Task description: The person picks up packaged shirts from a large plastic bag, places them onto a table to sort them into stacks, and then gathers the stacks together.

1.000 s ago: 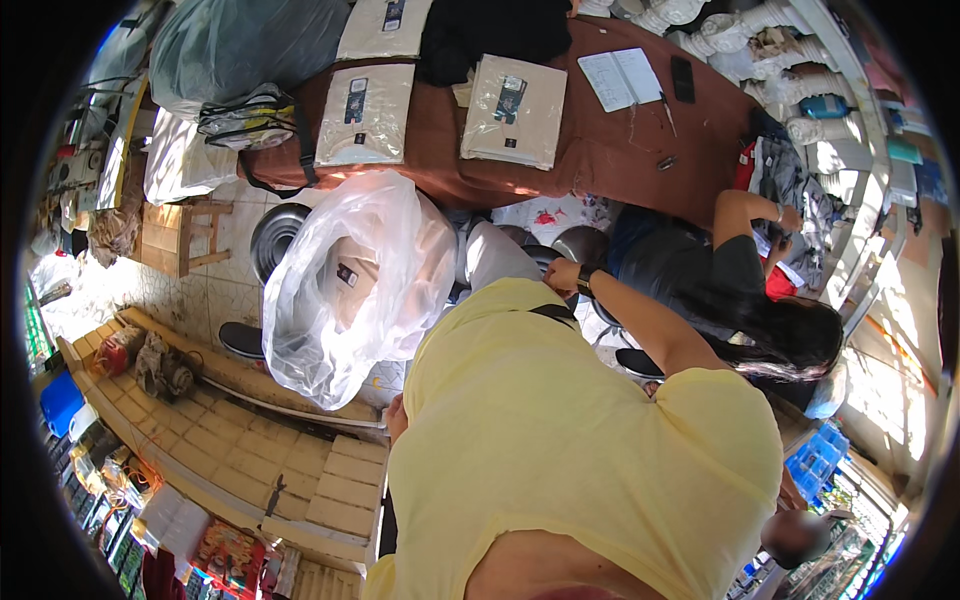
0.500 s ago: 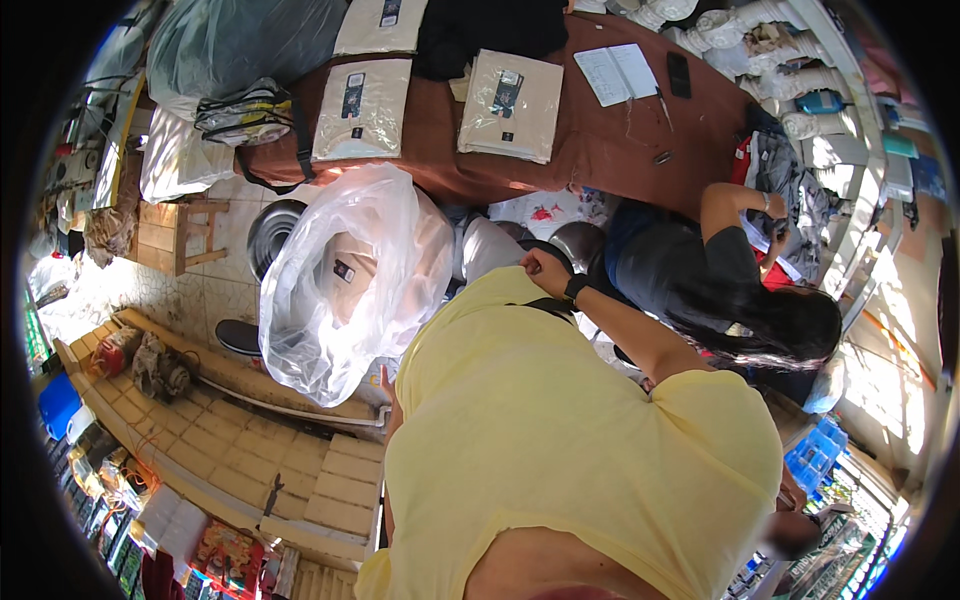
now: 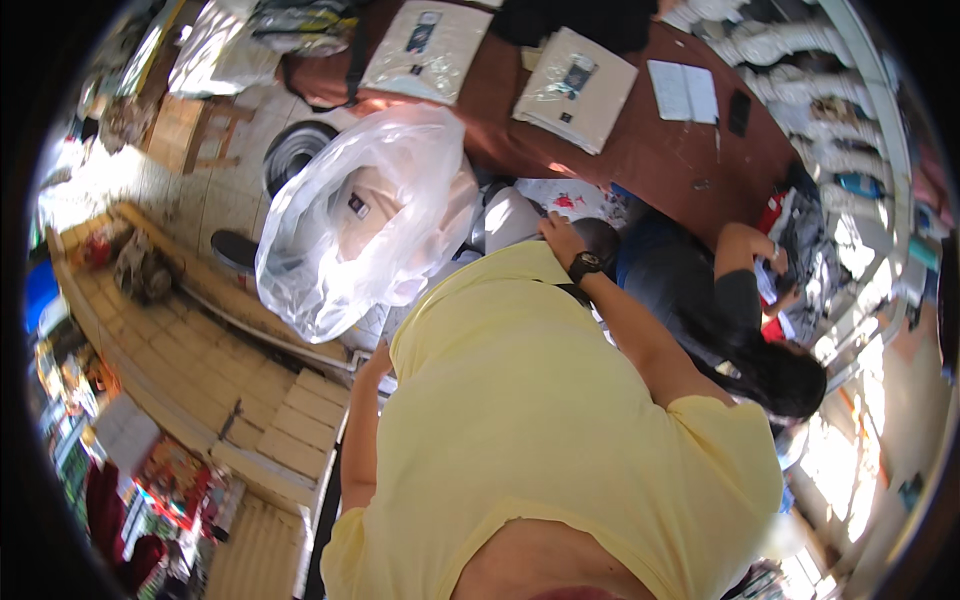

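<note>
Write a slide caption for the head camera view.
The wearer's left hand near a clear plastic bag, right hand by the waist of a yellow shirt, beige packets on the brown cloth beyond.

Left hand [image 3: 375,362]: partly hidden by yellow shirt [image 3: 580,400], grip unclear | clear bag [image 3: 310,275]: hides part of beige contents [image 3: 376,222] | black cloth [image 3: 575,22]: cut by top edge | notebook [image 3: 683,92]: too small to read

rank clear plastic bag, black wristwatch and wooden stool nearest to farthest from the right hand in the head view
1. Black wristwatch, just below the right hand
2. Clear plastic bag, to the left
3. Wooden stool, upper left, beyond the bag
</note>
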The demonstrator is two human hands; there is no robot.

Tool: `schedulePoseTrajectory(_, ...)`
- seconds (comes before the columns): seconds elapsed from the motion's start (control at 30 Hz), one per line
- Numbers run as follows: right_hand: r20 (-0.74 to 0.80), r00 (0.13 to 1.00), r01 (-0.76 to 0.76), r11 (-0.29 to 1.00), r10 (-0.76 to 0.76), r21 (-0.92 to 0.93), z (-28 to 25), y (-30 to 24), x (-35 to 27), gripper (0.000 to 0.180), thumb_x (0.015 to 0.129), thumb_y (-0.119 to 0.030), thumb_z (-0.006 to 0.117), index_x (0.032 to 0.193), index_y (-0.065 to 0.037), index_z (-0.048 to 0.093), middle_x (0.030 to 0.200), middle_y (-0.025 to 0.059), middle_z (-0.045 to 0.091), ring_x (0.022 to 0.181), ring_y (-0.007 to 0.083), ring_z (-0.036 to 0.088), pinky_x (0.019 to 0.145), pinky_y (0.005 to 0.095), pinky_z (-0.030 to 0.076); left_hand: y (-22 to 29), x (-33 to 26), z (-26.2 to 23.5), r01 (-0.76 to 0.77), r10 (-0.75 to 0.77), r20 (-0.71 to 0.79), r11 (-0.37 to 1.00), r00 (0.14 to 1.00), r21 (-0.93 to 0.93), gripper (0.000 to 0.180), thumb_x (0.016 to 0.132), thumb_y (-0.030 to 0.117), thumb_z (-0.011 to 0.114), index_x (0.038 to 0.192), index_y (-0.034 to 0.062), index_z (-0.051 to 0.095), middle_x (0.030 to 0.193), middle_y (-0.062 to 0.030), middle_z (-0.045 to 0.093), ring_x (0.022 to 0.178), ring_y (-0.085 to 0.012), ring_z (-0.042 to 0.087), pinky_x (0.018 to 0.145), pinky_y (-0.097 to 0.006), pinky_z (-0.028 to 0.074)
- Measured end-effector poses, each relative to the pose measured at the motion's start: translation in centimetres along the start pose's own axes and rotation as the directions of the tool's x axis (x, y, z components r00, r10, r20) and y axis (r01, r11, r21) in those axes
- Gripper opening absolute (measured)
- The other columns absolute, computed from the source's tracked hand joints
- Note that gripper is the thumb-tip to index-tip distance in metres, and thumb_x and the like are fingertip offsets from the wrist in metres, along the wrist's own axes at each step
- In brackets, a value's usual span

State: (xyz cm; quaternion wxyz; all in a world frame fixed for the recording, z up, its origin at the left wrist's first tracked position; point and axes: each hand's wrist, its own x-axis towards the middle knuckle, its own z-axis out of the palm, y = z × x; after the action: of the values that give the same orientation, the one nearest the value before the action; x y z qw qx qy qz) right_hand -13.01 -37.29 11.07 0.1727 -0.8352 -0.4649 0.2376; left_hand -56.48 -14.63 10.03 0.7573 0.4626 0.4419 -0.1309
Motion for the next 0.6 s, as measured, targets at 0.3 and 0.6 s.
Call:
schedulePoseTrajectory(0.3,0.552,0.820,0.052,0.981,-0.149,0.188,-6.2,-0.7,1.9,0.031,0.075,-0.010,0.064,0.104,-0.005,0.057,0.091,0.0128,0.058,0.088,0.0265,0.057,0.076,0.0343,0.046,17.6,1.7,-2.3,-0.077,0.404,-0.361,0.748,0.841,0.659,0.018,0.085,0.014,0.062,0.102,0.0055,0.064,0.098,-0.0150,0.065,0.091,-0.0295,0.063,0.080,-0.037,0.049)
schedulePoseTrajectory(0.6,0.001,0.832,0.514,0.773,-0.554,0.372,-2.5,-18.7,20.2,0.023,0.078,-0.004,0.059,0.101,-0.001,0.060,0.096,0.0133,0.062,0.088,0.0305,0.059,0.078,0.0372,0.049,15.5,15.9,2.0,0.222,-0.080,-0.209,0.477,0.975,0.850,0.056,0.088,0.062,0.042,0.124,0.0217,0.056,0.128,-0.0124,0.055,0.120,-0.0337,0.051,0.099,-0.063,0.029)
